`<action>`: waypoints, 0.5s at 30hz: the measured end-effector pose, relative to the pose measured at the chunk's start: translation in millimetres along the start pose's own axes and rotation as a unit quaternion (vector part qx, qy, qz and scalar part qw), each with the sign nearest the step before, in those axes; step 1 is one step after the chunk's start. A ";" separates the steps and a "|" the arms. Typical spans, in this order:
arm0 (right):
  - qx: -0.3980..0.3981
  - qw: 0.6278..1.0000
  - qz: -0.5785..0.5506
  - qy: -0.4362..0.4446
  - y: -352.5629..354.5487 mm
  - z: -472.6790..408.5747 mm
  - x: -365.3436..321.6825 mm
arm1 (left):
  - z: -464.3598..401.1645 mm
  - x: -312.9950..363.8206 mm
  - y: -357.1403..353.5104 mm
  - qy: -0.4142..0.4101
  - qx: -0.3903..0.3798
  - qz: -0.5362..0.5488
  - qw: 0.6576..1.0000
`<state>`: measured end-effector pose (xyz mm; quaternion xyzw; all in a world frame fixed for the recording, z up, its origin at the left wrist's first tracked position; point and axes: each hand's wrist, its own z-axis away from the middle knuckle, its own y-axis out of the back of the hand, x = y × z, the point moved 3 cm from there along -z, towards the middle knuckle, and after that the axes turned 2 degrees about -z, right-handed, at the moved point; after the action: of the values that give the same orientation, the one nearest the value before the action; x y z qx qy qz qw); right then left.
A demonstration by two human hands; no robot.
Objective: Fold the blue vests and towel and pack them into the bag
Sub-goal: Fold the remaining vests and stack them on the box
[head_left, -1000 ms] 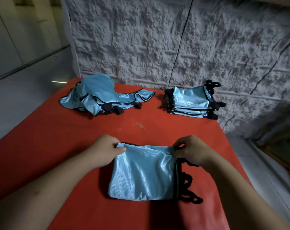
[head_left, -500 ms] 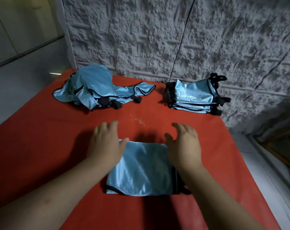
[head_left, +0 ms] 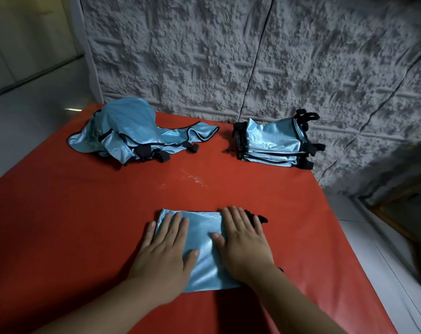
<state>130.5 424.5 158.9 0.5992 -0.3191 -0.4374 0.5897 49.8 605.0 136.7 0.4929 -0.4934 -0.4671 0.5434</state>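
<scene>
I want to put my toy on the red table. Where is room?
Bare red table left of the left hand, and the middle strip before the loose vests and folded stack. Crowded along the wall.

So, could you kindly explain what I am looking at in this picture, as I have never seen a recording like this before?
There is no machine here: a person wears one wide-angle camera on the head, looking forward and down, so you see their own two bare arms. Both the left hand and the right hand lie flat, fingers straight, pressing a folded shiny light-blue vest onto the red table cover. Nothing is gripped. At the far left lies a loose heap of unfolded blue vests with black straps; at the far right, by the rough grey wall, stands a neat stack of folded blue vests. No bag or towel is in view.
</scene>
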 end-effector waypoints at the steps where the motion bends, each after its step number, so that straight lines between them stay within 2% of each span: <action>1: -0.008 1.000 -0.011 -0.012 4.6 -3.5 4.5 | -0.9 0.7 1.9 0.010 -0.001 0.006 1.000; 3: -0.007 0.998 -0.038 -0.045 8.3 -11.3 16.0 | -4.7 -0.5 3.8 0.034 -0.014 0.019 0.999; 6: 0.006 0.987 -0.115 -0.113 16.9 -13.1 29.9 | -14.7 -17.8 10.9 0.117 -0.028 0.037 0.992; 9: 0.136 0.955 -0.175 -0.199 54.4 -3.0 42.1 | -23.9 -35.2 30.0 0.194 -0.022 0.076 0.978; 11: 0.190 0.939 -0.153 -0.241 80.4 11.8 47.5 | -22.0 -38.7 47.0 0.217 0.009 0.094 0.972; 12: 0.166 0.944 -0.128 -0.254 87.5 18.8 47.6 | -19.3 -37.2 54.4 0.216 0.021 0.095 0.972; 15: 0.008 0.966 -0.111 -0.235 79.9 34.3 35.0 | -11.0 -31.1 60.7 0.216 -0.018 0.137 0.966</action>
<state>124.8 370.4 235.2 0.5159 -0.3833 -0.6263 0.4411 59.7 641.5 194.6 0.5002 -0.4186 -0.2791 0.7047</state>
